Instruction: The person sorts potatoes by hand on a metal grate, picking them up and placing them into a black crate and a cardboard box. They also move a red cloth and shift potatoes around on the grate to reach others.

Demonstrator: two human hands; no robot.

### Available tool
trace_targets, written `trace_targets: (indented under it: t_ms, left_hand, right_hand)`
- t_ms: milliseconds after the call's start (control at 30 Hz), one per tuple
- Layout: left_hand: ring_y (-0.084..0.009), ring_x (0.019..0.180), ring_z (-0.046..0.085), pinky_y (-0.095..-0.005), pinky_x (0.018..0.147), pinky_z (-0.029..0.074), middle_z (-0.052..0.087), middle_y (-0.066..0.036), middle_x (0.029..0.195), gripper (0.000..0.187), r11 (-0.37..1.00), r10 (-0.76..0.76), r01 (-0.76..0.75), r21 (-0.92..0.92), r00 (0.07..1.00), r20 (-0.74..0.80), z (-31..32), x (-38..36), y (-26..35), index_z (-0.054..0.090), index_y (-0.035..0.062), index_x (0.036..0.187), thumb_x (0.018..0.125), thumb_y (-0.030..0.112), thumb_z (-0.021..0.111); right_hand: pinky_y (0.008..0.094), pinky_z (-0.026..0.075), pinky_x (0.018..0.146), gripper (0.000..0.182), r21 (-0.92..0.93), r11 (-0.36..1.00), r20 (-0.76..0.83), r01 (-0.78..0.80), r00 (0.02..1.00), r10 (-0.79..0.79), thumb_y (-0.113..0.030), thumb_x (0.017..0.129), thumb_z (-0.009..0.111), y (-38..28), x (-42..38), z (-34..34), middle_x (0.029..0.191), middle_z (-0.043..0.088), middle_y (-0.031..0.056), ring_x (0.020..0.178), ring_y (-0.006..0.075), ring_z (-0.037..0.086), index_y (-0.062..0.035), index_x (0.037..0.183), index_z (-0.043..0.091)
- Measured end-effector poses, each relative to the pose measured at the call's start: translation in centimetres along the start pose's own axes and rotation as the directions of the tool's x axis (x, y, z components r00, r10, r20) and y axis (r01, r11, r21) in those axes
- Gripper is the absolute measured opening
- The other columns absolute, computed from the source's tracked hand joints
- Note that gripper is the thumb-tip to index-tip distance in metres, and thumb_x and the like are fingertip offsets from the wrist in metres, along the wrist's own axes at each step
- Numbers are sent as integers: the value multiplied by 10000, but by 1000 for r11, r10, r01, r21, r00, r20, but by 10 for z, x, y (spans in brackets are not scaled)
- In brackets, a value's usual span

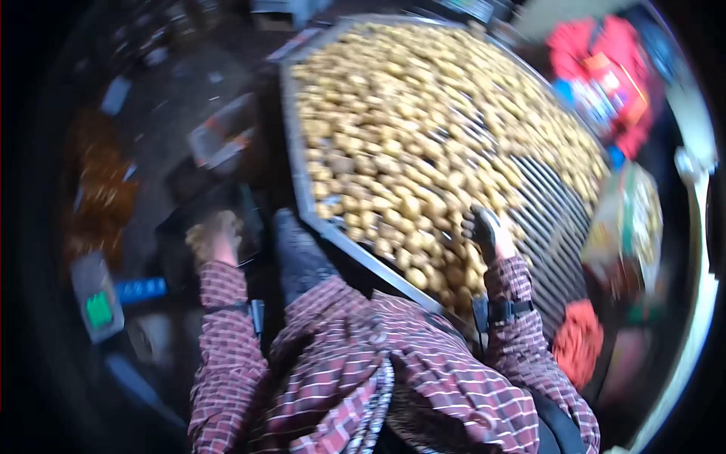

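Observation:
Many yellow potatoes (408, 136) cover a metal-edged table (296, 159) in front of me. My right hand (488, 231) reaches in among the potatoes near the table's front, its darkened fingers apart and their tips against the pile. Off the table to the left, my left hand (221, 231) is low over a dark container (178, 216). Pale potato-like lumps (200, 240) show beside its fingers, which are smeared by motion, so I cannot tell whether it grips any.
Bare slats (556, 219) show at the table's right. Beyond them are a clear bag (624, 219) of potatoes, a red garment (601, 64) and a red cloth (578, 344). On the left lie an orange net-like heap (106, 189), a clear plastic box (221, 136) and a blue strip (141, 290).

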State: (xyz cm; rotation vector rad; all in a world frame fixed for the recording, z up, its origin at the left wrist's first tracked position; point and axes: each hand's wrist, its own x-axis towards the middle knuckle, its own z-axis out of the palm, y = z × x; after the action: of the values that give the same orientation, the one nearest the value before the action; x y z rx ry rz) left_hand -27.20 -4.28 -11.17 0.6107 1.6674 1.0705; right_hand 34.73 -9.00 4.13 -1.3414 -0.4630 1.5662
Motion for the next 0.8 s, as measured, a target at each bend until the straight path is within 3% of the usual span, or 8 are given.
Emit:
trace_targets:
  t_ms: [33, 133, 300, 367, 433, 500, 700, 800]
  left_hand:
    - [-231, 1087, 535, -443, 851, 453, 523, -129, 1271, 530, 988, 0, 5, -152, 1000, 31, 42, -28, 34, 448, 114, 1338, 910, 403, 567]
    - [-193, 988, 602, -335, 864, 468, 619, -109, 1137, 405, 973, 200, -226, 41, 921, 335, 159, -89, 86, 516, 42, 1266, 933, 268, 557]
    - [-236, 982, 616, -322, 876, 472, 651, -124, 1044, 275, 687, 224, -700, 193, 457, 861, 299, -192, 88, 617, 43, 1101, 838, 123, 631]
    - [-290, 1011, 570, -390, 894, 451, 584, -108, 1138, 397, 381, 259, -924, 28, 136, 956, 334, -221, 72, 574, 85, 1164, 798, 216, 648]
    - [-265, 1052, 525, -405, 920, 409, 547, -84, 1186, 464, -1, 154, -1000, 2, 2, 988, 358, -243, 61, 554, 125, 1193, 776, 299, 660]
    - [-258, 1066, 494, -410, 932, 376, 540, -61, 1166, 463, -134, 36, -991, -5, -9, 999, 369, -252, 54, 558, 151, 1171, 760, 334, 669]
    - [-268, 1063, 521, -407, 931, 393, 567, -79, 1116, 381, -86, 75, -982, -168, -174, 982, 376, -265, 64, 579, 122, 1122, 753, 173, 657]
    - [-305, 1070, 540, -407, 909, 436, 565, -108, 1165, 456, 36, -40, -975, -221, -222, 974, 374, -268, 50, 548, 110, 1189, 752, 173, 663]
  right_hand:
    - [328, 504, 692, 297, -25, 999, -161, 45, 986, -48, -257, 930, 563, -3, -24, -17, 976, 624, 84, 830, 196, 614, -46, 1137, 544]
    - [305, 511, 694, 301, -112, 993, -422, 24, 904, -69, -243, 932, 551, 10, -82, -69, 985, 642, 78, 780, 154, 617, -32, 1145, 567]
    - [318, 499, 761, 206, -689, 725, -385, -6, 850, -359, -152, 810, 618, 58, -145, -69, 860, 676, 106, 800, 194, 639, -16, 955, 675]
    - [333, 501, 784, 204, -805, 592, -333, -40, 857, -394, -171, 806, 635, 72, -158, -50, 896, 673, 118, 857, 233, 648, -45, 960, 676]
    - [347, 503, 791, 207, -854, 514, -217, 84, 839, -499, -206, 806, 649, 83, -164, -37, 931, 658, 122, 888, 274, 640, -69, 959, 678]
    - [375, 502, 749, 269, -945, 322, -117, 63, 852, -511, -292, 802, 658, 85, -168, -30, 896, 639, 96, 843, 289, 629, -114, 1004, 663]
    - [428, 494, 689, 353, -983, -149, -82, -110, 980, -182, -449, 776, 652, 87, -132, 12, 813, 656, 108, 803, 271, 652, -107, 858, 615]
    - [411, 497, 709, 361, -997, 18, -81, -81, 996, -33, -420, 784, 646, 72, -125, 12, 830, 673, 136, 838, 296, 654, -73, 887, 653]
